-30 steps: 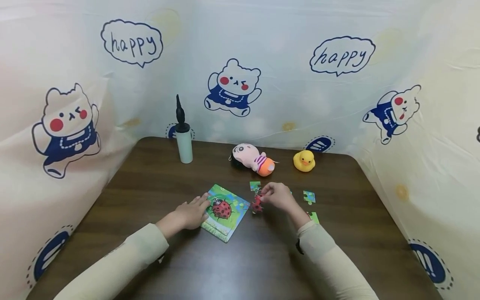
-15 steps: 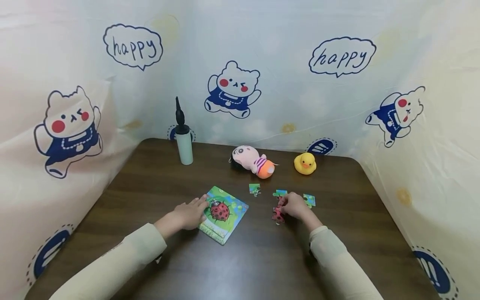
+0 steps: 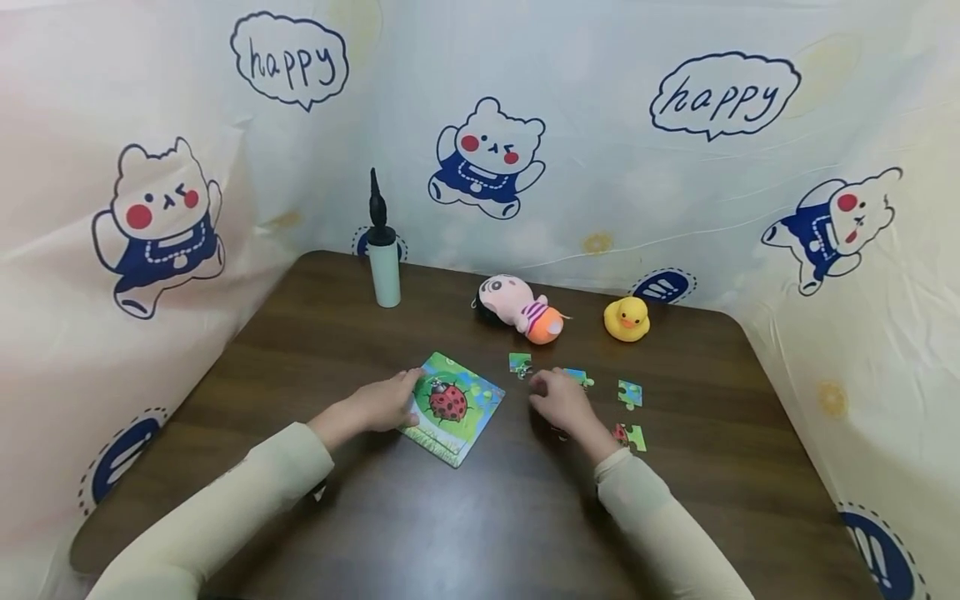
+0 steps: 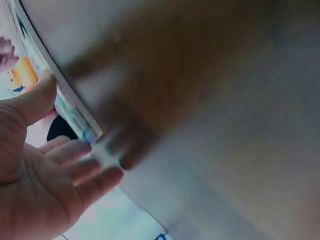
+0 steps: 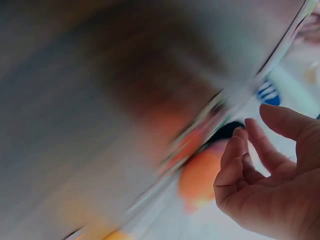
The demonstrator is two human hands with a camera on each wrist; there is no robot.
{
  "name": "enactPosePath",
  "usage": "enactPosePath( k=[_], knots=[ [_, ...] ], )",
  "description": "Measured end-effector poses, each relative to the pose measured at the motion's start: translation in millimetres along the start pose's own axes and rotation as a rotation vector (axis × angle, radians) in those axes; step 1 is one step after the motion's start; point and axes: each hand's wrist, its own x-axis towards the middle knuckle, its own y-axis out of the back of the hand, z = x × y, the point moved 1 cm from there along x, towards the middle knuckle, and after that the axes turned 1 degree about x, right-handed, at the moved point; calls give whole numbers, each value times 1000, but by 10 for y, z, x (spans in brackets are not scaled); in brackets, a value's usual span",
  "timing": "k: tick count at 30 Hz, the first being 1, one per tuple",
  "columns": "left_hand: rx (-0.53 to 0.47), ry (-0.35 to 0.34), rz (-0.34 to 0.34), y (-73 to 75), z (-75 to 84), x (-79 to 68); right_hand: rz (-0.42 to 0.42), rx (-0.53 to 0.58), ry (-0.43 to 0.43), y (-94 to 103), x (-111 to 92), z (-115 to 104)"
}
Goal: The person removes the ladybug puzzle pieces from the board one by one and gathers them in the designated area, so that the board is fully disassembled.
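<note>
A square ladybug picture board (image 3: pixel 468 417) lies tilted on the table. My left hand (image 3: pixel 378 402) rests at its left corner, fingers extended. In the left wrist view, the thumb lies over the board's edge (image 4: pixel 80 110) and the other fingers are spread around the corner. My right hand (image 3: pixel 562 402) is just right of the board, low over the table. The right wrist view shows nothing between its half-bent fingers (image 5: pixel 230 170). Close around it lie green-and-blue puzzle pieces (image 3: pixel 520 364) and a red-and-green puzzle piece (image 3: pixel 630 436). A red piece beneath the right hand is mostly hidden.
Along the back of the brown table (image 3: pixel 465 517) stand a pale green hand pump (image 3: pixel 386 275), a plush doll (image 3: pixel 521 308) lying on its side and a yellow rubber duck (image 3: pixel 627 319). A printed cloth (image 3: pixel 585 167) hangs around the table.
My right hand carried a red puzzle piece rightward, let it go, and has moved back left. My left hand stays at the board's corner with its fingers shifted. The head view has shifted.
</note>
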Motion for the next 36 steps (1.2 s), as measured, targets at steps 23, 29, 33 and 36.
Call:
enactPosePath(
  k=[23, 29, 33, 36],
  knots=[
    [199, 234, 23, 63, -12, -271, -131, -270, 67, -800, 387, -1490],
    [212, 265, 19, 85, -7, -238, -210, -169, -10, -788, 424, -1497],
    [212, 273, 13, 85, -12, -245, -262, -20, -61, -770, 441, -1491],
    [210, 274, 19, 84, -10, -256, -226, 151, -95, -786, 453, -1453]
  ],
)
